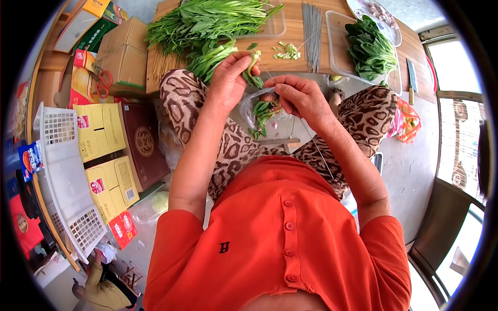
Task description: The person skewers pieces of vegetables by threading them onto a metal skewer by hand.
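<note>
My left hand (228, 80) pinches a pale green vegetable stalk (253, 63) whose leaves hang down beside the fingers. Just to the right, my right hand (301, 98) is closed on a thin metal skewer (319, 151) that slants down over my leg. The skewer's upper end points toward the stalk; whether they touch is too fine to tell. Beyond the hands, cut stalk pieces (288, 51) lie on the wooden table (291, 23) next to a bundle of metal skewers (312, 39). A plastic bag (248, 110) with leaves and scraps is below the hands.
Leafy greens (207, 26) are heaped at the table's left, beside bamboo skewers (165, 65). At the right are a tub (337, 46) of greens, a meat plate (389, 31) and a knife (412, 78). Boxes (124, 52) and red scissors (104, 83) stand left. Another person (106, 290) is lower left.
</note>
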Action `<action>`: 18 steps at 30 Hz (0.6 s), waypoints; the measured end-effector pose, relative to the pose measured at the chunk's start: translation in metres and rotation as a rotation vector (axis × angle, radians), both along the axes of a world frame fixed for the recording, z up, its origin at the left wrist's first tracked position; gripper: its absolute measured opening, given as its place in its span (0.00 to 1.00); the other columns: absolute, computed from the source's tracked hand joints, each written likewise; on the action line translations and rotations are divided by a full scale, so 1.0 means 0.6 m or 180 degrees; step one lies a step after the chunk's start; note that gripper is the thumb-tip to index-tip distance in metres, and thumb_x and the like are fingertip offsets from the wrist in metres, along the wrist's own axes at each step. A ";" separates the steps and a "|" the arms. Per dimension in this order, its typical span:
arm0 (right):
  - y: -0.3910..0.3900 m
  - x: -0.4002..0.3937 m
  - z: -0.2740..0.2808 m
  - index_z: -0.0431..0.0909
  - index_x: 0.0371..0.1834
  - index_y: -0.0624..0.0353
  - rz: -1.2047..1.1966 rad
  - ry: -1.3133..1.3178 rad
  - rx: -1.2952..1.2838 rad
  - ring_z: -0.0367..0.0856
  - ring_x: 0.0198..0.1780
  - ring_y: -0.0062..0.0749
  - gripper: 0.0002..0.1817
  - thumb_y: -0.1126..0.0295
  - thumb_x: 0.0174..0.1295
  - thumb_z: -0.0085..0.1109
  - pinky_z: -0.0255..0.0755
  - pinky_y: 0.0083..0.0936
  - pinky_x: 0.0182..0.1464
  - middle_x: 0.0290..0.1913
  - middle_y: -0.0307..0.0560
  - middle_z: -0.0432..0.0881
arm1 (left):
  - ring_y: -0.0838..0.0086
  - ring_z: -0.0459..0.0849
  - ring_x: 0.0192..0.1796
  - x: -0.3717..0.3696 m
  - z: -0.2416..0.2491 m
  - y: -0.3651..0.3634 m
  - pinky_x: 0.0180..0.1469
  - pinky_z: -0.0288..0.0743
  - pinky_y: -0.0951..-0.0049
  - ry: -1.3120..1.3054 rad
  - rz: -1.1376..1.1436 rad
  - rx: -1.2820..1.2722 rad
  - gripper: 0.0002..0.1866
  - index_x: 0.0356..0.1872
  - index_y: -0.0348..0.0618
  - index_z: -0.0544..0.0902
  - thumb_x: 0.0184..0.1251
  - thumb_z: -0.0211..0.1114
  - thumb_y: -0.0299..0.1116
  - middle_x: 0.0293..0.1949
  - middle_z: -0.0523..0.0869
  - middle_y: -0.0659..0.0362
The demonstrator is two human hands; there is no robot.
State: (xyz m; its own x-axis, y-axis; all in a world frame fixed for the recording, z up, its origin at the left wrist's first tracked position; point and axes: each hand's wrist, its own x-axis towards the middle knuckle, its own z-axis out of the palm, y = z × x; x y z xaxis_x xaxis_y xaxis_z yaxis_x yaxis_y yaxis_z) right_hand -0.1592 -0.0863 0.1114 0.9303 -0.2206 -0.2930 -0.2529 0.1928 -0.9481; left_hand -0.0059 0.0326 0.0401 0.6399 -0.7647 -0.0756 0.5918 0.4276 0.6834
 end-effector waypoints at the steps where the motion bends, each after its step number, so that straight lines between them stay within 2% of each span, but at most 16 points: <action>1: 0.000 0.000 0.003 0.78 0.47 0.66 -0.0003 0.0023 -0.0037 0.63 0.19 0.14 0.12 0.71 0.68 0.48 0.57 0.15 0.22 0.18 0.33 0.69 | 0.73 0.79 0.35 -0.001 0.003 0.001 0.42 0.74 0.74 0.0025 -0.0051 0.0017 0.08 0.42 0.35 0.80 0.64 0.63 0.26 0.36 0.83 0.57; 3: -0.003 0.000 0.001 0.78 0.47 0.66 0.0016 0.0016 -0.0066 0.63 0.19 0.14 0.12 0.71 0.68 0.48 0.57 0.15 0.22 0.18 0.33 0.69 | 0.73 0.79 0.35 0.000 0.001 0.002 0.42 0.74 0.74 0.0054 -0.0098 0.0035 0.08 0.42 0.35 0.80 0.63 0.63 0.26 0.36 0.83 0.57; 5: -0.005 0.000 0.000 0.78 0.46 0.66 0.0034 0.0010 -0.0096 0.63 0.19 0.14 0.12 0.71 0.68 0.48 0.57 0.15 0.22 0.18 0.33 0.69 | 0.72 0.78 0.38 0.005 -0.009 0.004 0.45 0.74 0.70 0.0051 -0.0249 0.0012 0.09 0.44 0.37 0.80 0.65 0.61 0.26 0.39 0.82 0.55; 11: -0.005 0.003 -0.005 0.78 0.47 0.66 0.0020 -0.0009 -0.0077 0.62 0.19 0.13 0.12 0.71 0.69 0.48 0.56 0.15 0.22 0.18 0.32 0.68 | 0.74 0.77 0.37 0.004 -0.003 0.006 0.44 0.74 0.71 0.0109 -0.0451 0.0097 0.09 0.43 0.36 0.79 0.64 0.62 0.27 0.38 0.82 0.56; 14: -0.002 0.008 -0.012 0.78 0.50 0.63 -0.0032 0.0008 -0.0153 0.59 0.19 0.10 0.14 0.68 0.69 0.48 0.51 0.11 0.21 0.17 0.28 0.65 | 0.75 0.77 0.36 0.001 -0.003 0.005 0.45 0.73 0.73 0.0166 -0.0578 0.0168 0.09 0.43 0.36 0.79 0.63 0.63 0.27 0.39 0.82 0.57; 18: -0.009 0.019 -0.031 0.79 0.45 0.62 -0.0026 -0.0022 -0.0287 0.60 0.19 0.09 0.12 0.68 0.70 0.48 0.53 0.11 0.22 0.17 0.29 0.66 | 0.73 0.80 0.38 -0.011 0.006 0.003 0.45 0.75 0.73 0.0267 -0.0640 0.0425 0.10 0.42 0.35 0.79 0.61 0.65 0.26 0.36 0.83 0.57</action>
State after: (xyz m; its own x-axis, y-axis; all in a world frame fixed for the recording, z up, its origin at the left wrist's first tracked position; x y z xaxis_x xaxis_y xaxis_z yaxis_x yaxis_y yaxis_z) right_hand -0.1478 -0.0915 0.0928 0.9303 -0.2534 -0.2651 -0.2449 0.1086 -0.9634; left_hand -0.0123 0.0342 0.0434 0.4633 -0.8556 -0.2309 0.7127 0.2049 0.6709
